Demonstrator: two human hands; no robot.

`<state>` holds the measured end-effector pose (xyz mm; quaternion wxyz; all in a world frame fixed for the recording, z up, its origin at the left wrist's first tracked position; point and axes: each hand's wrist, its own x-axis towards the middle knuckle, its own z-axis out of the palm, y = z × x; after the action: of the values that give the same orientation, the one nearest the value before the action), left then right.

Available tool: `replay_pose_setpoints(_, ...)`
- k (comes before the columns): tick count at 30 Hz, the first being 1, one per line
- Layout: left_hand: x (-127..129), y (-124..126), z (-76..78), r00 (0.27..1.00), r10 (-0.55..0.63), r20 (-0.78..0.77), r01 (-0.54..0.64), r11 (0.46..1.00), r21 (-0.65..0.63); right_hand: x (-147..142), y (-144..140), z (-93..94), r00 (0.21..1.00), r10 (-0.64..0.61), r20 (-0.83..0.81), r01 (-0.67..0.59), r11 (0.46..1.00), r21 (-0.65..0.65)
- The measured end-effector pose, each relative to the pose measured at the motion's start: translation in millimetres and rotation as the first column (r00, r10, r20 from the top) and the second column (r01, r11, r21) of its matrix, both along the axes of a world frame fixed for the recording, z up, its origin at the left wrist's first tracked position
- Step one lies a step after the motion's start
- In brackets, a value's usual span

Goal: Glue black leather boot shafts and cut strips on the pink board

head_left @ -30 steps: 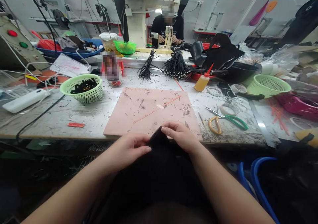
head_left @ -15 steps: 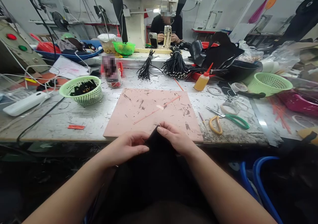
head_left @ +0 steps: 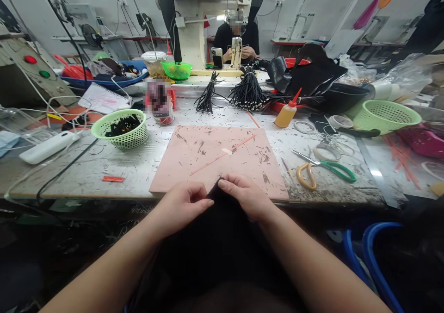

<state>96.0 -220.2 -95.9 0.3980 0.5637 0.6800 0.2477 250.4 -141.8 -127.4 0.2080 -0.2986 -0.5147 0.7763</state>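
My left hand (head_left: 182,206) and my right hand (head_left: 244,195) both pinch the top corner of a black piece of material (head_left: 222,239) that hangs down into my lap. The two hands meet at the near edge of a pink cutting board (head_left: 222,158) on the worktable. A thin pink strip (head_left: 222,154) lies diagonally across the board.
Green-and-yellow scissors (head_left: 321,167) lie right of the board, beside tape rings (head_left: 326,152) and an orange glue bottle (head_left: 286,114). A green basket (head_left: 121,128) of black parts stands left, another green basket (head_left: 386,116) right. Black cord bundles (head_left: 248,93) lie behind. A person sits at a sewing machine (head_left: 236,49) opposite.
My hands have shifted slightly up and forward with the black material's corner; the grip looks the same. The camera has tilted a little.
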Motion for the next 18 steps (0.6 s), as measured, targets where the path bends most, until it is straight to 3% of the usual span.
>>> replay_pose_setpoints(5, 1, 3, 4.0, 1.0, -0.025, 0.015, 0.025, 1.0, 0.016, -1, -1, 0.7, 0.999, 0.037, 0.008, -0.038, 0.997, 0.072)
replay_pose_setpoints(10, 1, 8, 7.2, 0.979, -0.057, 0.197, 0.063, 0.998, -0.027, -5, -1, 8.6, 0.998, 0.037, 0.048, -0.05, 0.952, 0.301)
replay_pose_setpoints(14, 1, 5, 8.8, 0.967, 0.017, 0.252, -0.001, 0.998, -0.065, 6, 6, 10.0, 0.992, 0.086, 0.09, -0.108, 0.953, 0.284)
replay_pose_setpoints(18, -2, -11, 26.1, 0.972, 0.057, 0.227, -0.063, 0.998, 0.017, 32, 10, -3.6, 0.971, -0.014, 0.24, -0.07, 0.938, 0.339)
